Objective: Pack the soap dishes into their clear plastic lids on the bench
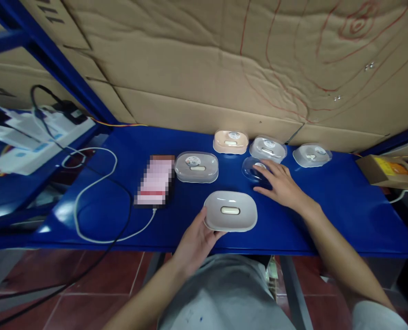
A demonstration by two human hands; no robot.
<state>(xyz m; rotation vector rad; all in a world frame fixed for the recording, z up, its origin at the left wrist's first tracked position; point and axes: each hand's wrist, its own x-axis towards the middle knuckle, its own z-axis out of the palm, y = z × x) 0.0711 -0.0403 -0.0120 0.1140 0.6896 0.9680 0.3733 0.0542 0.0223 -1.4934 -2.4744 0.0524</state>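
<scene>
My left hand (198, 240) grips the near left side of a pale grey soap dish (212, 214), thumb on its rim and fingers underneath. This dish is uncovered, and a small cream oval piece shows in its middle. Farther back and to the right, a clear lid (247, 170) with a round sticker lies on the blue table. My right hand (281, 185) reaches over the lid's right side with thumb and fingers apart. Whether the fingertips touch the lid, I cannot tell.
Lidded soap boxes stand behind: grey (207, 175), peach (220, 145), white (275, 155) and another white one (305, 160). A phone (155, 181) with a white cable (75, 206) lies left. Far left is a power strip (21, 158); a cardboard box (375, 172) sits right.
</scene>
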